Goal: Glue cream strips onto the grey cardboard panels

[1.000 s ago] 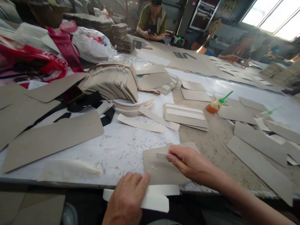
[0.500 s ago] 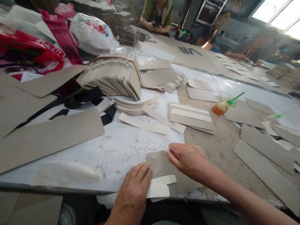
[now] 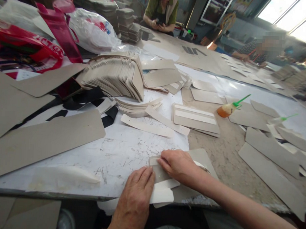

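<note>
A grey-beige card panel (image 3: 202, 155) lies at the table's front edge. My right hand (image 3: 178, 164) is closed, fingertips pressed down on a pale card strip (image 3: 154, 160) laid across the panel's far side. The strip's other end shows past the wrist. My left hand (image 3: 136, 194) rests over the panel's left edge, fingers together and curled. White card strips (image 3: 162, 196) run beneath it and stick out on both sides, held against the panel. Its thumb and palm are hidden.
Beyond the hands lie loose strips (image 3: 146, 126), a panel stack (image 3: 193, 123) and a fanned pile of cards (image 3: 111, 77). A glue bottle (image 3: 225, 110) with a green nozzle stands right. Large panels (image 3: 47, 140) lie left, near a pink bottle (image 3: 60, 32). Two people sit across the table.
My right hand has moved left and slightly nearer along the panel. A pale strip now shows under it, across the panel's far side. The left hand stays nearly still.
</note>
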